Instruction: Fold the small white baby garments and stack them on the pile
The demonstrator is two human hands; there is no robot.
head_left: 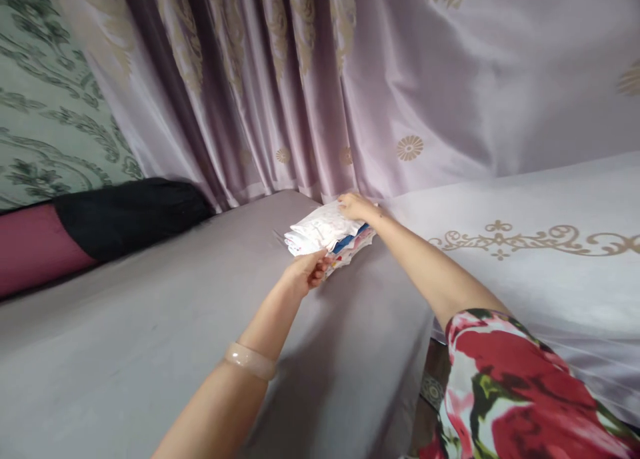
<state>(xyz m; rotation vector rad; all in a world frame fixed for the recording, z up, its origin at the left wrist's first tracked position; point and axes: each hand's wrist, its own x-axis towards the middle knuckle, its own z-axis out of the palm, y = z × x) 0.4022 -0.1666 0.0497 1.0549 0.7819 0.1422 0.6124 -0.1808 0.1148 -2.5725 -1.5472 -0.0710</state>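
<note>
Both hands are on a small stack of folded cloths, white on top with blue and patterned layers beneath point(327, 232), which lies on the grey-sheeted bed point(150, 326) close to its far edge, just in front of the pale lilac satin curtain with gold flower motifs point(350, 79). The left hand point(306, 271) curls around the stack's near corner, fingers tucked under the lower layers and thumb above, so its grip is closed on the cloth. The right hand point(356, 207) lies flat on the far top edge of the stack, pressing it (whether the fingers hook over the back edge is hard to make out from here). A pale translucent bangle point(250, 361) circles the left wrist, and a red floral sleeve point(515, 386) covers the right upper arm. Well apart to the left, a long bolster in maroon and black fabric point(100, 226) rests along the bed against the green patterned wall point(45, 99). To the right spreads a white cover with gold scrollwork point(540, 246).
</note>
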